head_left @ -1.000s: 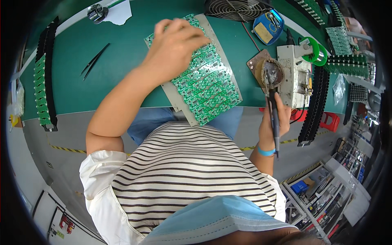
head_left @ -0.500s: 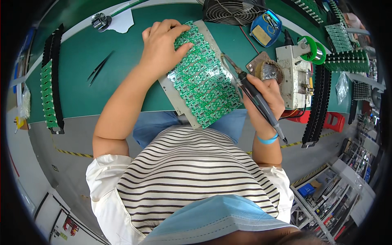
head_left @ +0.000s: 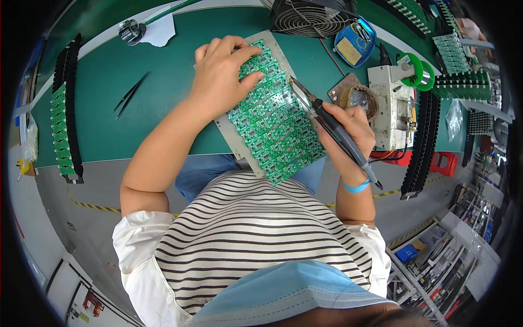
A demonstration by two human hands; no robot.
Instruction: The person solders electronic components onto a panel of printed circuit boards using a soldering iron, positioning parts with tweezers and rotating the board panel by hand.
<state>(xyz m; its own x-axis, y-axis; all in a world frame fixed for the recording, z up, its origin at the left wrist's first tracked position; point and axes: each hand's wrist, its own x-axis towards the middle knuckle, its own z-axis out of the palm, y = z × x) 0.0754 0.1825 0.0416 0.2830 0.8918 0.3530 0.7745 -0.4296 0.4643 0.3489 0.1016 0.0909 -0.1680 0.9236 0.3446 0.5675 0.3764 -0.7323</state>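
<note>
A panel of green circuit boards (head_left: 280,128), joined in slanting rows, lies on a thin grey plate (head_left: 233,136) that juts over the table's front edge. My left hand (head_left: 219,76) holds the panel at its upper left, with curled fingers and the thumb pressed on the boards. In my right hand (head_left: 353,124) is a black soldering iron (head_left: 342,137), gripped like a pen. Its metal tip end points up and left at the panel's right edge; whether it touches is too fine to tell.
Black tweezers (head_left: 131,95) lie on the green table (head_left: 163,117) at left. A round solder pot (head_left: 359,101), a white metal unit (head_left: 388,122) and a green solder spool (head_left: 419,72) stand right. Behind are a fan (head_left: 310,19) and a blue sponge tray (head_left: 354,43). Black racks (head_left: 425,144) flank both sides.
The panel and plate have shifted a little toward me, along with my left hand. The soldering iron's tip has moved slightly left and down, and my right hand slightly left.
</note>
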